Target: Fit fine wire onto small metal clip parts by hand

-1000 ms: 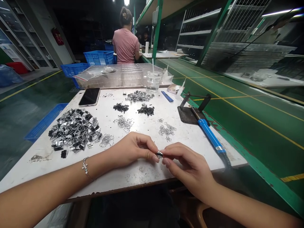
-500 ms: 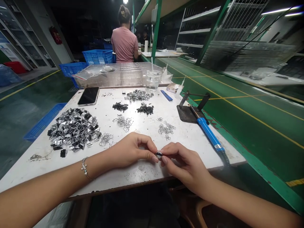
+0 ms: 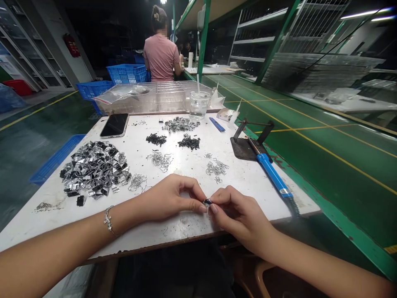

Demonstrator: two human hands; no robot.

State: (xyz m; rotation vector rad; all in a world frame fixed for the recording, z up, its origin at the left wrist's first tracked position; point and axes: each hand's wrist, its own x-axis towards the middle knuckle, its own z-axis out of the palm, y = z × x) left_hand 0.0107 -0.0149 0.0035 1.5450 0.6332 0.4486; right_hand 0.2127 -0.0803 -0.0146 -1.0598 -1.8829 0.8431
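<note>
Both hands have crept slightly closer together. The left hand [image 3: 169,198] is pinching a small metal clip [image 3: 207,202] over the white table's [image 3: 186,227] near edge, while the right hand [image 3: 240,213] is gripping its other side.

On the table [image 3: 186,225], both hands meet at the near edge: the left hand [image 3: 169,198] and right hand [image 3: 238,213] pinch a small clip [image 3: 207,202] between them. A big heap of clips [image 3: 94,167] lies to the left, with a phone [image 3: 114,125] behind it. Wire springs [image 3: 218,169] lie just behind the hands. A soldering iron [image 3: 273,174] lies to the right, on its stand [image 3: 246,147]. A jar [image 3: 198,105] and a tray [image 3: 149,97] stand at the far edge.
</note>
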